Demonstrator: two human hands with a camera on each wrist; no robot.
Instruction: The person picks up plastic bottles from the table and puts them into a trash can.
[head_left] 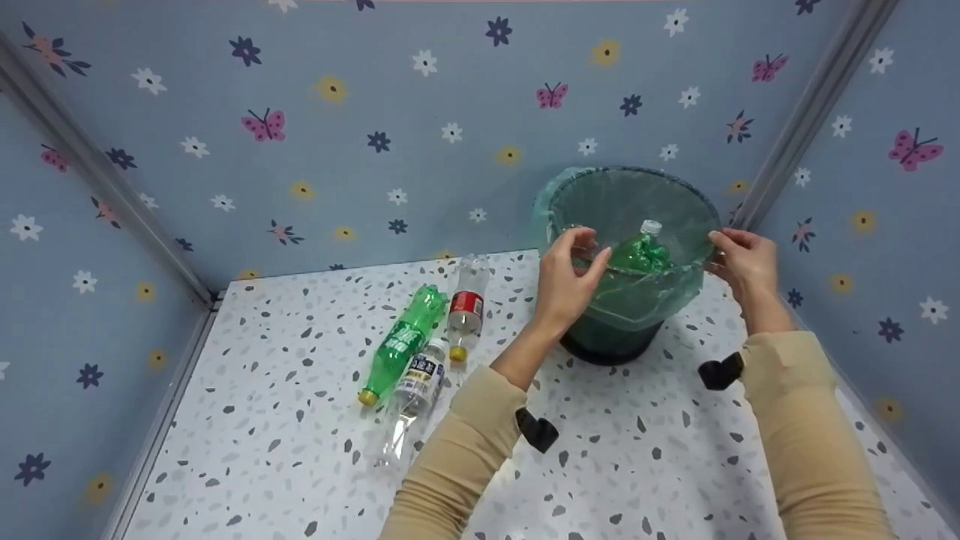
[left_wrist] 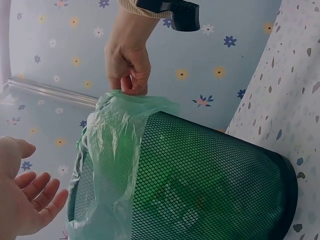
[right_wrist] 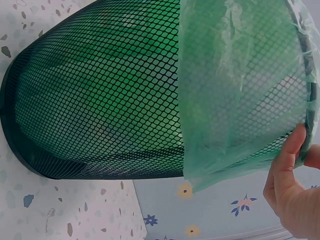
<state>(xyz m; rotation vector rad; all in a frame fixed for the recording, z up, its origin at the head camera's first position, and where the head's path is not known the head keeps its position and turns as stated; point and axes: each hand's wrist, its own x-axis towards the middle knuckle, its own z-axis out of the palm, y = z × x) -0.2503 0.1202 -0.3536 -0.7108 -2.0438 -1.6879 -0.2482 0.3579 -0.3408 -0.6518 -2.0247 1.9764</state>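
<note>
A dark mesh wastebasket (right_wrist: 110, 95) stands at the back right, lined with a thin green plastic bag (head_left: 634, 300) folded down over its rim. Inside it a green bottle (head_left: 641, 253) with a white cap shows in the head view. My right hand (head_left: 746, 262) pinches the bag at the right side of the rim, thumb on one side and fingers on the other (right_wrist: 287, 165). Just off the near left part of the rim, my left hand (head_left: 566, 281) has loosely bent, spread fingers (left_wrist: 42, 192) and holds nothing.
Left of the basket lie a green bottle with a yellow cap (head_left: 401, 345), a clear bottle with a white cap (head_left: 416, 397) and a clear red-labelled bottle (head_left: 466, 307). Blue flowered panels (head_left: 360, 150) wall in the speckled tabletop (head_left: 300, 420) at the back and sides.
</note>
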